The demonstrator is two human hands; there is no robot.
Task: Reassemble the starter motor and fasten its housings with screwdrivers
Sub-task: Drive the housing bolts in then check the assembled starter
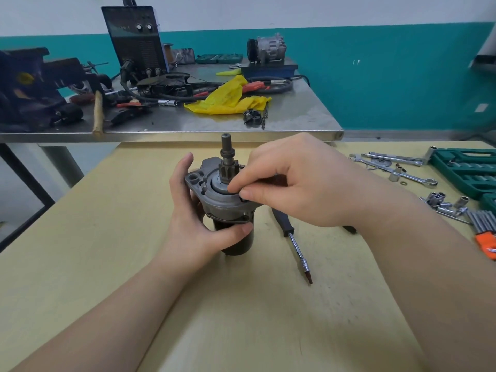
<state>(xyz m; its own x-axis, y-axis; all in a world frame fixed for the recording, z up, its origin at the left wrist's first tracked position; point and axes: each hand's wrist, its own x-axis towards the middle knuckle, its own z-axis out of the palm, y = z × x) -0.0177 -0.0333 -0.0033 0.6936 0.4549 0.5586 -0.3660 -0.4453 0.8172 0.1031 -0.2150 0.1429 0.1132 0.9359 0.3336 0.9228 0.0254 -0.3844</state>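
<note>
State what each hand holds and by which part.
Left hand grips the starter motor around its dark body. Right hand pinches a small dark part at the housing's rim.

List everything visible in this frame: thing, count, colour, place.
starter motor: one, grey and black, upright on the wooden table
screwdriver: one, black handle, lying right of the motor
wrenches: several, silver, table's right
socket case: one, green, far right
yellow cloth: one, on the steel bench
welding machine: one, dark, bench rear
left hand: grips the motor body
right hand: pinches a small dark part at the housing
</note>
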